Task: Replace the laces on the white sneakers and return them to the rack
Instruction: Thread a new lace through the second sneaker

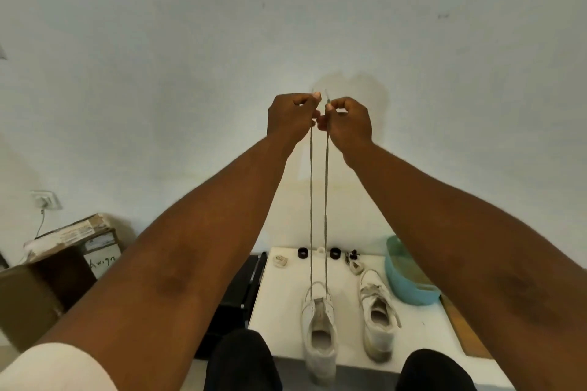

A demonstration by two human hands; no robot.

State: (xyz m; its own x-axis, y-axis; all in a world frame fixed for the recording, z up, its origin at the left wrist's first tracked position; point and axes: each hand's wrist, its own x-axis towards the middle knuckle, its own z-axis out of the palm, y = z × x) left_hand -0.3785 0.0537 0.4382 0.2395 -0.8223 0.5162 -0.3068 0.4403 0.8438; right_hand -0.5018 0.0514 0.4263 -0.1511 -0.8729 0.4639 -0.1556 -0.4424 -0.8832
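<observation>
Two white sneakers stand on a low white table (pixel 279 305). Through the toe-end eyelets of the left sneaker (pixel 320 327) runs a grey lace (pixel 325 200), and both strands rise taut to my raised hands. My left hand (pixel 290 119) pinches one lace end and my right hand (pixel 347 120) pinches the other; the hands touch each other in front of the wall. The right sneaker (pixel 378 314) still carries a loose white lace across its top.
A teal basin (pixel 405 279) stands at the table's right. Two black rings (pixel 303 252), a small white ring and bundled laces (pixel 281 260) lie at the table's far edge. A black rack (pixel 244 289) and cardboard boxes (pixel 73 244) are to the left. My knees are below.
</observation>
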